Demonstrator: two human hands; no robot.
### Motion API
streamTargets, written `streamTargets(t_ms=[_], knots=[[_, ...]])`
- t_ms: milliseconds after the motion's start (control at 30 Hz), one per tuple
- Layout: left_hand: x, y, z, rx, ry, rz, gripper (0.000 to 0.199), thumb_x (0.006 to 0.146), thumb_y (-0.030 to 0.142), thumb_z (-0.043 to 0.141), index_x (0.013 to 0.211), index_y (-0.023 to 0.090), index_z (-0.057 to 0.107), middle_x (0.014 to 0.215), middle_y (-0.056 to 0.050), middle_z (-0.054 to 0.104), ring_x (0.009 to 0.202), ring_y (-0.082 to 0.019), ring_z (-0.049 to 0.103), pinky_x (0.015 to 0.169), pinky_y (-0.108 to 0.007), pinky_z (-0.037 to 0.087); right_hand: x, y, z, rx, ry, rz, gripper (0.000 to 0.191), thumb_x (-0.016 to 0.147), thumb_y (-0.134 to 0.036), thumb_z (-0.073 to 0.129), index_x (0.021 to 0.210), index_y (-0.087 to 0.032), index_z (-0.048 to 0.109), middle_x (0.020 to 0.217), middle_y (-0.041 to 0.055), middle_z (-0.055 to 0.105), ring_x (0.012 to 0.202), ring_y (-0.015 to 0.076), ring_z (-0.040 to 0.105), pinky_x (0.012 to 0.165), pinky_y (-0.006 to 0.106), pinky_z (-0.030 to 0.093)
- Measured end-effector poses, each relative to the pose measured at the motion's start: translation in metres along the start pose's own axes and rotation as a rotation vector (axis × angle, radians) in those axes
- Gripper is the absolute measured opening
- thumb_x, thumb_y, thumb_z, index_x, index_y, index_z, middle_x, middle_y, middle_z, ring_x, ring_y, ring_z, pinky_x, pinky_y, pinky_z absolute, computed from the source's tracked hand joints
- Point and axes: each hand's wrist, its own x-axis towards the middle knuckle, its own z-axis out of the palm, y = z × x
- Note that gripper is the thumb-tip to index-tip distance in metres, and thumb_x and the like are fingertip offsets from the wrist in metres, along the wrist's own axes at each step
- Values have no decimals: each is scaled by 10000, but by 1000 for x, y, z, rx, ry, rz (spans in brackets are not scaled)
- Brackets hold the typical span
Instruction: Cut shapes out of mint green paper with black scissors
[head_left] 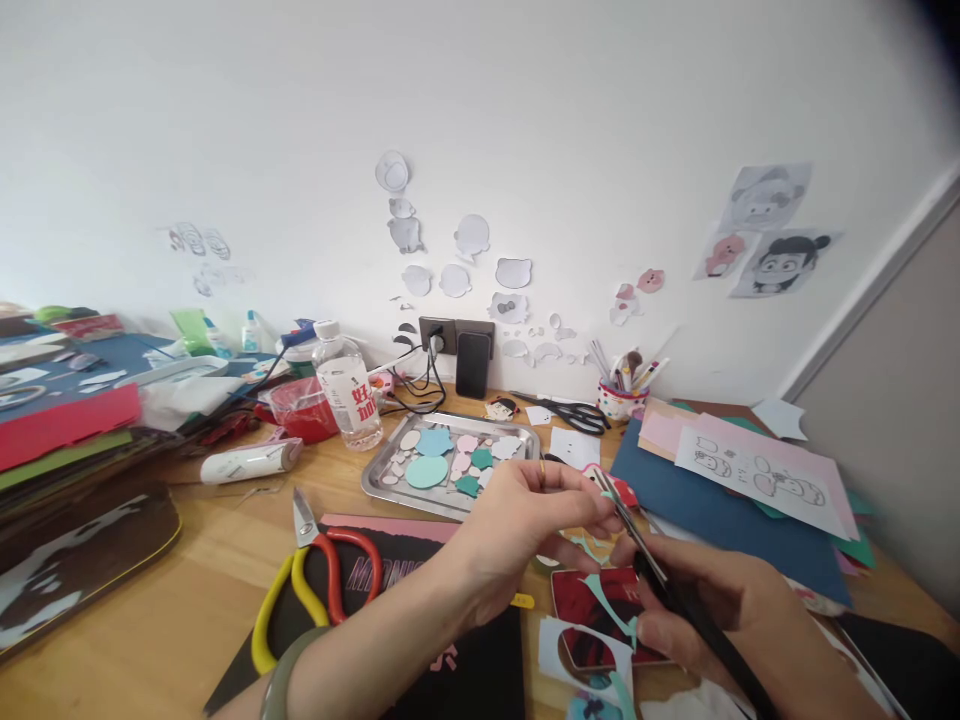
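My left hand pinches a small piece of mint-green paper between thumb and fingers, right of the middle. Wrapped round the handles of the black scissors is my right hand. The scissor blades point up and left and meet the paper at my left fingertips. A curved strip of mint-green paper hangs below my hands, close to my right thumb. Behind my left hand, the metal tray holds several cut shapes, including a mint oval.
Scissors with red and yellow handles lie at front left on a black sheet. Behind them stands a water bottle. At the right are a blue sheet and a printed drawing. A pen cup stands by the wall.
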Motion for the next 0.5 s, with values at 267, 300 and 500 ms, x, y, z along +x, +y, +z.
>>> streamTargets(t_ms=[267,300,500], knots=[[2,-5,0,6,2,-12,107,614,192,705,640,108,644,615,-31,632,576,-107,581,480,-177,476,3,1,-1,137,-142,176,437,704,-327,709,1136,-291,660,831,42,716,827,276,669,681,327,567],[2,-5,0,4,0,-16,114,612,197,709,641,109,643,616,-33,634,583,-111,588,482,-175,477,4,1,-1,153,-144,199,429,706,-327,705,1132,-293,661,839,43,718,820,279,674,682,333,566],[1,-3,0,-14,-17,1,67,636,160,683,645,104,648,626,-29,637,572,-95,583,485,-167,487,3,1,1,234,-134,142,372,648,-310,760,1013,-360,711,790,-17,701,717,222,662,662,292,553]])
